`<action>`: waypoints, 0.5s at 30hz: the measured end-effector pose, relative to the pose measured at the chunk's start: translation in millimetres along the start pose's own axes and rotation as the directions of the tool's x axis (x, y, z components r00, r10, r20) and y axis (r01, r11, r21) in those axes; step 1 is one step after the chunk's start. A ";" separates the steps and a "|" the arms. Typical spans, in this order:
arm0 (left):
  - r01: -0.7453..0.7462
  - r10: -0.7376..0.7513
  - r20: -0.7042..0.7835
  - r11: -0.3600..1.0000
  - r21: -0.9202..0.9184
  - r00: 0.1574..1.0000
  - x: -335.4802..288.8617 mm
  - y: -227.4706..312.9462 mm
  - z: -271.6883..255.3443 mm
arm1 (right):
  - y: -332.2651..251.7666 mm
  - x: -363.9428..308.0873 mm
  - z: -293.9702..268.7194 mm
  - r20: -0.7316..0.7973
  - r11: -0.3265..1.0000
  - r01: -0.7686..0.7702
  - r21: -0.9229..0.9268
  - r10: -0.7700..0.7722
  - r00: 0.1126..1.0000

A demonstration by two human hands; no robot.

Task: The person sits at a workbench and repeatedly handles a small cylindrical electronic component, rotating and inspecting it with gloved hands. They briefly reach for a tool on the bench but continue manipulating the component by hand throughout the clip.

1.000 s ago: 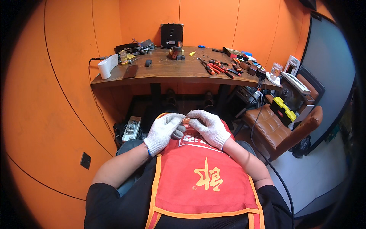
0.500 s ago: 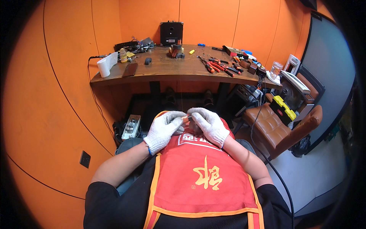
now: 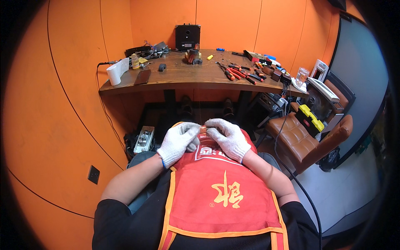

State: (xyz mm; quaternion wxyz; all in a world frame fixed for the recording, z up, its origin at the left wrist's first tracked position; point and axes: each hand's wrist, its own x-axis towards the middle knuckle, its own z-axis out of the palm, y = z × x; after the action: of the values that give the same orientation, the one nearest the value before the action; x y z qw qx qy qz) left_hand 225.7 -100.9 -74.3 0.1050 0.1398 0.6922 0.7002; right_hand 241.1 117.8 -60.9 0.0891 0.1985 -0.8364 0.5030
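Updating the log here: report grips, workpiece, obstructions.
Left grip and right grip pinching small copper-coloured piece. Piece held over red apron. Nothing seen blocking it.

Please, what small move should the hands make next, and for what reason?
Perhaps turn the small copper-coloured piece slightly with the right hand, while the left hand steadies it. The gloved fingers meet at it from both sides, and a faint thin strand seems to rise from near it toward the wooden table, so a gentle turn looks safer than pulling.
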 end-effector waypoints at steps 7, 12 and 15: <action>-0.052 0.057 0.018 0.980 -0.193 0.998 0.5 -0.4 4.7 | 2.3 -1.0 0.0 0.032 0.981 -0.119 0.151 0.116 0.993; -0.037 0.047 0.062 0.987 -0.154 0.997 -0.2 -1.1 1.2 | 4.1 1.0 1.3 -0.066 0.986 0.126 -0.109 -0.134 0.989; -0.045 0.051 0.068 0.996 -0.080 0.996 -0.9 1.4 -1.5 | 3.1 0.1 0.3 -0.094 0.988 0.142 -0.067 -0.148 0.985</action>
State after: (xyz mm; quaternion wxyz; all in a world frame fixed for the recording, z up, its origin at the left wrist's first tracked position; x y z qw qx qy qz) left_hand 226.1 -102.7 -73.0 0.1176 0.1764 0.6564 0.7240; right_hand 239.7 118.8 -63.4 0.1725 0.2311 -0.8291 0.4790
